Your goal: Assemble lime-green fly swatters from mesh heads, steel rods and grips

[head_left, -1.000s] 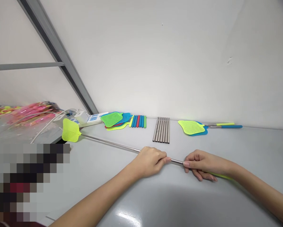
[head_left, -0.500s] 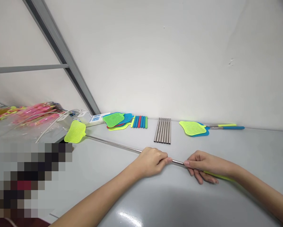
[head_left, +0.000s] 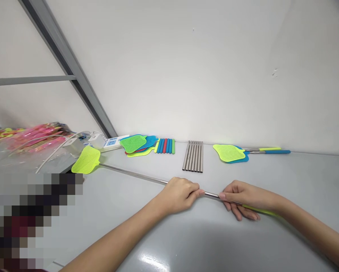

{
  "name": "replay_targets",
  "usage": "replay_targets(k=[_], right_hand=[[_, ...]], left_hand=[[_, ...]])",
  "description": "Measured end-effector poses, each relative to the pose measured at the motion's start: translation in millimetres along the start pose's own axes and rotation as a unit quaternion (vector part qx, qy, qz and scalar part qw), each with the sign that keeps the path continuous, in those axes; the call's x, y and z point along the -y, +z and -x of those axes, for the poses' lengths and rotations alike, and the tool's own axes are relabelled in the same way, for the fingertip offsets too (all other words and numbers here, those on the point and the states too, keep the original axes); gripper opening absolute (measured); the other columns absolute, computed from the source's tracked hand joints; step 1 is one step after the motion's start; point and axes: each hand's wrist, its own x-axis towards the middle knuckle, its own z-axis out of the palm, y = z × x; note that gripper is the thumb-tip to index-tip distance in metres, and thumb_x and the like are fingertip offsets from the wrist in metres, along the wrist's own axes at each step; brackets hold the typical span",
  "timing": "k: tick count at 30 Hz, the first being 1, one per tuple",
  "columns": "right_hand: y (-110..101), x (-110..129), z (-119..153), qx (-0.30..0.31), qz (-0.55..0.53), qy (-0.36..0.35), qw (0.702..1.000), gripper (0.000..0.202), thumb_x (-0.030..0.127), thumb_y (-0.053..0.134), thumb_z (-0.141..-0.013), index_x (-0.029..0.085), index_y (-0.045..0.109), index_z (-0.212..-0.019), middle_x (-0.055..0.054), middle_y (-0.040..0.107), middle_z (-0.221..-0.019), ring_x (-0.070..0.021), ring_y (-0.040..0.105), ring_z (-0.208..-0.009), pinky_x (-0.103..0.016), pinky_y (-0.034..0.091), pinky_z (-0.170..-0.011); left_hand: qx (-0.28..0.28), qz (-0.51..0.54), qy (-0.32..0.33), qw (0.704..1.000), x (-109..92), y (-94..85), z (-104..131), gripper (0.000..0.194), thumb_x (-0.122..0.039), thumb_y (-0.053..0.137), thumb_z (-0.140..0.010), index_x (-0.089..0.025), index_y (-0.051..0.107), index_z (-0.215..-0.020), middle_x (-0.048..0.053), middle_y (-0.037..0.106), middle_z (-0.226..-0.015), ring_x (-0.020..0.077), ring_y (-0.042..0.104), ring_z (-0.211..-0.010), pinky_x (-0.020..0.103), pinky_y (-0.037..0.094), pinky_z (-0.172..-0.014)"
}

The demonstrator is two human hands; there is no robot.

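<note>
A long fly swatter [head_left: 129,172] with a perforated yellow-green head, a thin metal rod and a yellow-green grip lies slantwise across my front. My left hand [head_left: 180,194] is wrapped round the middle of its rod. Farther right, my right hand [head_left: 239,198] pinches the rod between thumb and fingers near the grip, its other fingers loosely spread beneath. Part of the grip is hidden behind my right hand and wrist. Beyond my hands, a row of metal tubes [head_left: 193,156] lies on the grey table [head_left: 186,234].
Loose swatter heads [head_left: 133,144] in green, blue, red and yellow are stacked at the back left, beside a row of coloured grips [head_left: 166,146]. Two swatters [head_left: 230,153] lie at the back right. A power strip [head_left: 112,142] and plastic-bagged pink items [head_left: 41,136] are at left.
The swatter's head has shifted slightly left and the whole view has moved a little. Both hands keep the same hold on the rod.
</note>
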Motion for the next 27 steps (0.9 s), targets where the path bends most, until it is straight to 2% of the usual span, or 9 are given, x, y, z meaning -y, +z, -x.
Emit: replay_targets(k=[15,19,22,25,27], right_hand=[[-1.0,1.6,1.7,-0.007,0.01,-0.005,1.0,0.039,0.048,0.046,-0.078,0.013,0.053,-0.062,0.001,0.056,-0.045,-0.0028,0.035,-0.023,-0.014,0.024,-0.023],[-0.9,1.9,1.8,-0.007,0.017,-0.003,1.0,0.038,0.048,0.047,-0.077,0.013,0.052,-0.062,0.001,0.055,-0.044,-0.0025,0.032,-0.023,-0.014,0.022,-0.023],[2.6,4.1,2.2,0.002,0.03,-0.007,1.0,0.039,0.049,0.046,-0.077,0.013,0.053,-0.063,0.001,0.055,-0.047,-0.0025,0.031,-0.024,-0.015,0.021,-0.024],[9.2,10.2,3.8,-0.005,0.063,-0.03,0.998,0.038,0.048,0.045,-0.078,0.013,0.056,-0.07,0.0,0.056,-0.055,-0.004,0.039,-0.03,-0.015,0.027,-0.028],[13.5,15.5,5.1,-0.028,0.093,-0.065,0.993,0.037,0.044,0.043,-0.08,0.011,0.057,-0.07,0.001,0.051,-0.052,-0.0051,0.044,-0.038,-0.016,0.034,-0.037]], left_hand=[[0.0,-0.024,0.004,1.0,-0.7,1.3,0.3,0.035,-0.036,0.025,-0.089,-0.019,0.047,-0.067,-0.002,0.059,-0.063,0.0118,0.052,-0.056,0.023,0.027,-0.049],[-0.016,-0.042,0.009,0.999,-12.0,2.5,-1.1,0.033,-0.035,0.026,-0.089,-0.018,0.047,-0.07,-0.001,0.059,-0.067,0.0125,0.052,-0.06,0.024,0.031,-0.052],[-0.018,-0.044,0.047,0.998,-24.2,6.4,-3.9,0.029,-0.035,0.028,-0.088,-0.018,0.046,-0.075,0.0,0.058,-0.072,0.0129,0.053,-0.065,0.024,0.035,-0.056],[-0.015,-0.055,0.056,0.997,-29.9,11.0,-5.7,0.028,-0.031,0.026,-0.089,-0.018,0.046,-0.075,0.0,0.058,-0.073,0.0131,0.053,-0.064,0.024,0.035,-0.057],[-0.013,-0.058,0.048,0.997,-29.2,13.0,-5.9,0.028,-0.031,0.026,-0.089,-0.018,0.046,-0.074,-0.001,0.058,-0.071,0.0134,0.053,-0.063,0.025,0.035,-0.055]])
